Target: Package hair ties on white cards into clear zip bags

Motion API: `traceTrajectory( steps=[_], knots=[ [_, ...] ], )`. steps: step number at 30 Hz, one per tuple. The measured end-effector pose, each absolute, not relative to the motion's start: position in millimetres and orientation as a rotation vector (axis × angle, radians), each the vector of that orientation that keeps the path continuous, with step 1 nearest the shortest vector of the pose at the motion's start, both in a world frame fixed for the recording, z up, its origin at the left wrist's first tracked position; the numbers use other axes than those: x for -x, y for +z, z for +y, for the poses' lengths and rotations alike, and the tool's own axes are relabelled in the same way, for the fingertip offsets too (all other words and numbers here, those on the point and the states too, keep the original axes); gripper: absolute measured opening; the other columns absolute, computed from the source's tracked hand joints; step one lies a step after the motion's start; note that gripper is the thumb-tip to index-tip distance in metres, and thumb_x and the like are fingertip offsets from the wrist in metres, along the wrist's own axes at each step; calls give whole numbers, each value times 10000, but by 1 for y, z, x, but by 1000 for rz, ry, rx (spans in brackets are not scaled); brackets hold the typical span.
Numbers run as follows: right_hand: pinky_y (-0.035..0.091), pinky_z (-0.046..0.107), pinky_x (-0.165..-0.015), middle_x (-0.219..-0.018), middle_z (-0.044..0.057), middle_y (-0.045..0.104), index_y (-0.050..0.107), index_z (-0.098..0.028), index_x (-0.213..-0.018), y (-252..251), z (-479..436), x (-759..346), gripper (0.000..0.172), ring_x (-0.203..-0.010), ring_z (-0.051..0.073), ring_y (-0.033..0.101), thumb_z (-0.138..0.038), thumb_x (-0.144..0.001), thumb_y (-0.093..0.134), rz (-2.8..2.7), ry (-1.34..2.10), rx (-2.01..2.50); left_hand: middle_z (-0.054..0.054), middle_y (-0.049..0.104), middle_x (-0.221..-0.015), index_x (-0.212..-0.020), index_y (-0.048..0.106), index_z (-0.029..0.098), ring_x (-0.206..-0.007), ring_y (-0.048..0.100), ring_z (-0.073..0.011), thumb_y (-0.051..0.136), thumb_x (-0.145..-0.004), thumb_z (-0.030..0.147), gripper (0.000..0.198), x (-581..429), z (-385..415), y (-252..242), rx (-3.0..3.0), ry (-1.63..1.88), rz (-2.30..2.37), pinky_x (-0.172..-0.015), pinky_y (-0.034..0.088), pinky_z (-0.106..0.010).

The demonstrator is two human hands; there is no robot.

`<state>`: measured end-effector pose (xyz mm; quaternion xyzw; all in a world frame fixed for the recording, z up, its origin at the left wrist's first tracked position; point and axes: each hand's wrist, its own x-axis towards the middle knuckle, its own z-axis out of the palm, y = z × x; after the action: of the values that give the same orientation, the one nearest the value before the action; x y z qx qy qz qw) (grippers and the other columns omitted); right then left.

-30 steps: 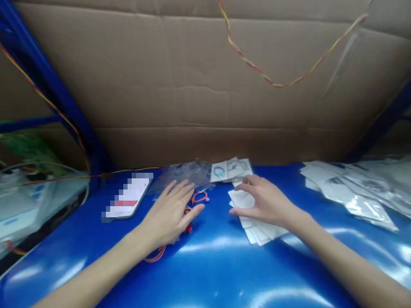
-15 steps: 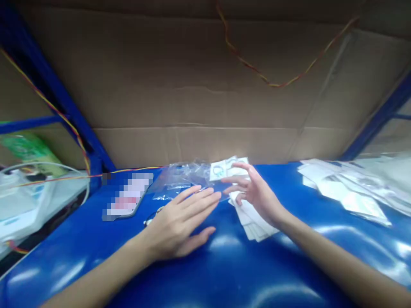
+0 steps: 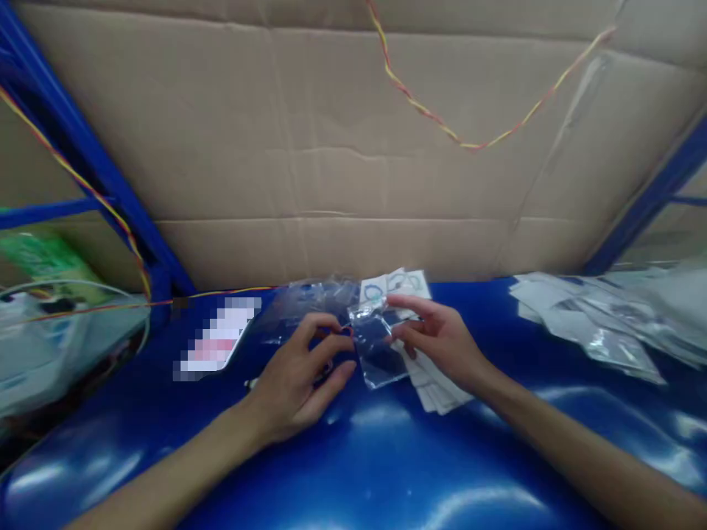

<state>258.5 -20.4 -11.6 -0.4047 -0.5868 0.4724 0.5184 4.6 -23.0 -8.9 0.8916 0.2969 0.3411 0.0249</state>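
Note:
My left hand (image 3: pixel 301 379) is curled low over the blue table, its fingers bent around a thin red cord (image 3: pixel 347 331). Most of that cord is hidden under the fingers. In my right hand (image 3: pixel 436 331), thumb and fingers pinch the upper edge of a small clear plastic bag (image 3: pixel 381 357), which hangs flat between both hands. Beneath and behind the right hand lies a fanned stack of white cards (image 3: pixel 439 386). Further back, a white card with a blue loop on it (image 3: pixel 374 289) lies beside others.
Clear plastic bags (image 3: pixel 309 298) lie behind my left hand. A phone (image 3: pixel 221 338) with a blurred screen is to the left. White packets (image 3: pixel 596 324) are piled at the right. Cardboard (image 3: pixel 353 147) closes off the back, where a twisted red-yellow wire (image 3: pixel 469 146) hangs.
My right hand has taken hold of a small clear bag, which now shows between the hands. My left hand has gone from flat, stretched fingers to curled around the red cord.

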Motion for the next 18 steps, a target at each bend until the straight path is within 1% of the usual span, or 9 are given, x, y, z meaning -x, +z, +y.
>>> traceTrajectory(
  steps=[1, 3, 7, 9, 11, 13, 14, 16, 18],
  knots=[
    [504, 295, -537, -926, 64, 795, 666, -236, -1316, -12, -22, -258, 496, -677, 191, 705, -266, -832, 771, -1422, 1146, 963, -114, 593, -1168, -1165, 675, 222, -1036, 643, -231, 552, -987, 264, 220, -5, -23, -9, -2725, 1050, 940, -834, 618, -359],
    [532, 316, -556, -853, 52, 798, 629, -250, -1379, -12, -24, -258, 535, -620, 182, 678, -281, -860, 755, -1449, 1175, 952, -109, 579, -1200, -1271, 669, 263, -1079, 631, -244, 553, -996, 294, 300, -7, -24, -9, -2663, 1035, 980, -873, 616, -383],
    [571, 341, -574, -866, 53, 801, 610, -261, -1401, -12, -26, -257, 559, -593, 183, 683, -314, -866, 763, -1464, 1223, 906, -109, 495, -1494, -1348, 646, 314, -1268, 599, -300, 554, -1009, 342, 352, -10, -27, -7, -2496, 1019, 1047, -1051, 550, -491],
    [583, 348, -571, -878, 55, 799, 615, -266, -1396, -12, -26, -257, 569, -604, 194, 698, -330, -854, 778, -1470, 1242, 885, -99, 434, -1590, -1375, 624, 321, -1293, 602, -308, 552, -1011, 379, 376, -10, -26, -7, -2378, 1005, 1025, -1039, 566, -491],
    [584, 343, -564, -873, 53, 801, 619, -269, -1389, -11, -28, -257, 576, -602, 195, 703, -336, -843, 788, -1485, 1279, 870, -95, 431, -1615, -1383, 618, 317, -1276, 628, -299, 545, -1015, 389, 382, -10, -25, -8, -2275, 1001, 966, -1007, 591, -468],
    [581, 329, -568, -863, 48, 807, 615, -271, -1389, -9, -30, -257, 568, -577, 179, 696, -338, -850, 781, -1510, 1335, 869, -98, 491, -1583, -1383, 619, 301, -1248, 656, -286, 540, -1020, 373, 378, -10, -24, -8, -2165, 1017, 894, -992, 601, -449],
    [578, 318, -566, -852, 45, 809, 611, -270, -1390, -8, -31, -256, 568, -568, 171, 694, -339, -852, 779, -1516, 1366, 867, -103, 559, -1528, -1382, 619, 290, -1219, 677, -281, 547, -1017, 367, 380, -11, -23, -7, -2097, 1024, 871, -975, 609, -440],
    [575, 307, -569, -833, 42, 810, 617, -263, -1376, -6, -33, -255, 563, -570, 168, 700, -342, -845, 787, -1531, 1418, 871, -105, 706, -1346, -1365, 631, 262, -1115, 730, -274, 587, -997, 381, 390, -13, -24, -6, -1930, 1037, 880, -893, 639, -411],
    [584, 313, -582, -832, 40, 805, 649, -255, -1325, -4, -32, -255, 547, -630, 191, 728, -352, -814, 817, -1546, 1411, 870, -96, 789, -1158, -1314, 664, 229, -999, 765, -268, 639, -962, 413, 398, -16, -26, -3, -1777, 1062, 935, -786, 655, -374]
  ],
)
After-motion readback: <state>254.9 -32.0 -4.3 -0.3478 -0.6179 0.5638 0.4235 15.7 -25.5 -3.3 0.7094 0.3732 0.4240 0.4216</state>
